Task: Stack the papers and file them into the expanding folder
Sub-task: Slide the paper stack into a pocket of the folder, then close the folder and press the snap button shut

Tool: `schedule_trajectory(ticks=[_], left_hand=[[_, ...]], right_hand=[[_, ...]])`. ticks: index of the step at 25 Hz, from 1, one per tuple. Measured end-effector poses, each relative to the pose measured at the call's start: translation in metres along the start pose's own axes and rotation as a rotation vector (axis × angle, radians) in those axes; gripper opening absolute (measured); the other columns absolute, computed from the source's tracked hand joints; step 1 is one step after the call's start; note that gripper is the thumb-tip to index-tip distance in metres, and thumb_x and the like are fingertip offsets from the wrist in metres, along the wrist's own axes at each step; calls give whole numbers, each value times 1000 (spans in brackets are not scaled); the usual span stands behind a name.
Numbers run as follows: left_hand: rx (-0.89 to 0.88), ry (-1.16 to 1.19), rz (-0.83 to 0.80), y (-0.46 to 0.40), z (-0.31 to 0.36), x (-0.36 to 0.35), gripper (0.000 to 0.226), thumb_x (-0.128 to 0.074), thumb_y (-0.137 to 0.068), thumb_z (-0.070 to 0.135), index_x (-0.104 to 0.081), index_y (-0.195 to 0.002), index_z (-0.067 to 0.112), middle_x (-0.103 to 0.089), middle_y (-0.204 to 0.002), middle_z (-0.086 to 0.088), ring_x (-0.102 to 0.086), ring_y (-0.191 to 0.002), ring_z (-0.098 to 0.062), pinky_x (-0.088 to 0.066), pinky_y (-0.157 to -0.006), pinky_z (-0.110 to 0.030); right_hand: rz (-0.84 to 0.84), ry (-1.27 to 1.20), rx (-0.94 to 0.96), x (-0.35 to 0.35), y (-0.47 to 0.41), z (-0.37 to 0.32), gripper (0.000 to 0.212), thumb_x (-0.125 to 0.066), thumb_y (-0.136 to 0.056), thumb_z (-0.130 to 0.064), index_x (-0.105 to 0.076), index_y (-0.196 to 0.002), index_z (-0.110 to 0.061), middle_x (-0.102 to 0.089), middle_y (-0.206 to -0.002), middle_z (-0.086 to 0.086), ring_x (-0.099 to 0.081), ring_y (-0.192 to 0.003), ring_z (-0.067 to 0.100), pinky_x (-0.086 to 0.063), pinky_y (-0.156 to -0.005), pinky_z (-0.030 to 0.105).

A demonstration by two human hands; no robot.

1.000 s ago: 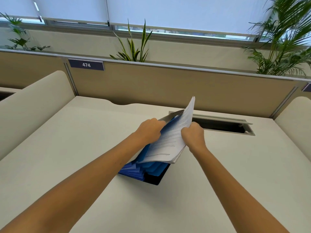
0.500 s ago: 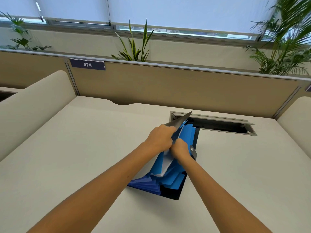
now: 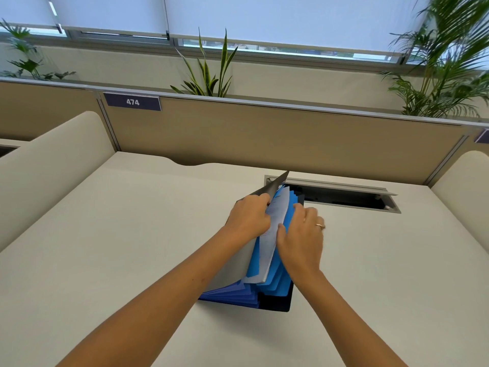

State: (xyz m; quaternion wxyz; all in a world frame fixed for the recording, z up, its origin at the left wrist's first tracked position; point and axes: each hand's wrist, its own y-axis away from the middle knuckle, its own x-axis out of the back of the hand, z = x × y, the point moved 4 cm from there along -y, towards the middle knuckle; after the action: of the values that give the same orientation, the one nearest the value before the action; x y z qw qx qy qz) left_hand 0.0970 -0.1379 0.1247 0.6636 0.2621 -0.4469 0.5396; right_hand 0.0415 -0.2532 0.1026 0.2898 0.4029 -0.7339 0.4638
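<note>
The expanding folder [image 3: 264, 292] lies on the desk [image 3: 119, 234] before me, with the papers [image 3: 274, 229] standing in one of its pockets. My left hand [image 3: 248, 217] is on their left, my right hand [image 3: 301, 237] on their right. Behind the folder is the cable tray opening [image 3: 341, 198].

We note blue dividers [image 3: 292, 207] in the expanding folder [image 3: 275, 303], white papers [image 3: 276, 221], a cream desk [image 3: 132, 234].

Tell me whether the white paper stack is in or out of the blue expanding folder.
Partly in: the white paper stack stands between blue dividers of the blue expanding folder, its top edge above them. The left hand holds the grey cover back.
</note>
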Motion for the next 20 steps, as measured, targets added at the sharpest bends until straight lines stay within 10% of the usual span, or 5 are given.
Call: schedule_trajectory(ticks=[3,8,12,20], left_hand=[[-9,7,-8,1,0,-2,23,-55,-88,17,-51,-109,9,-64,-106,-13,-63,-84,-30,-48,-61,-29],[-22,-37,23,4,8,-9,19,-53,-87,19,-52,-104,11,-62,-102,-10,-60,-79,-25,-39,-53,-26],[-94,-49,-10,16,18,-45,21,-46,-91,31,-53,-102,15,-59,-98,-7,-52,-70,-17,-35,-53,-25],[-51,-187,-296,31,-51,-118,49,-36,-95,43,-35,-140,22,-31,-151,-5,-28,-138,-30,-36,-104,-48]], right_hand=[[-139,-1,-205,-6,0,34,64,-66,-83,-34,-37,-132,-4,-45,-130,19,-48,-115,33,-46,-89,39],[-287,-348,-371,-33,4,65,27,-41,-98,-17,-58,-89,1,-56,-72,4,-52,-64,19,-35,-49,20],[-242,-440,-388,-40,-2,68,26,-41,-99,-15,-57,-81,-5,-54,-68,2,-53,-62,16,-37,-51,17],[-359,-456,-450,-69,-7,103,26,-44,-97,-20,-59,-84,-3,-59,-75,11,-59,-71,23,-54,-73,35]])
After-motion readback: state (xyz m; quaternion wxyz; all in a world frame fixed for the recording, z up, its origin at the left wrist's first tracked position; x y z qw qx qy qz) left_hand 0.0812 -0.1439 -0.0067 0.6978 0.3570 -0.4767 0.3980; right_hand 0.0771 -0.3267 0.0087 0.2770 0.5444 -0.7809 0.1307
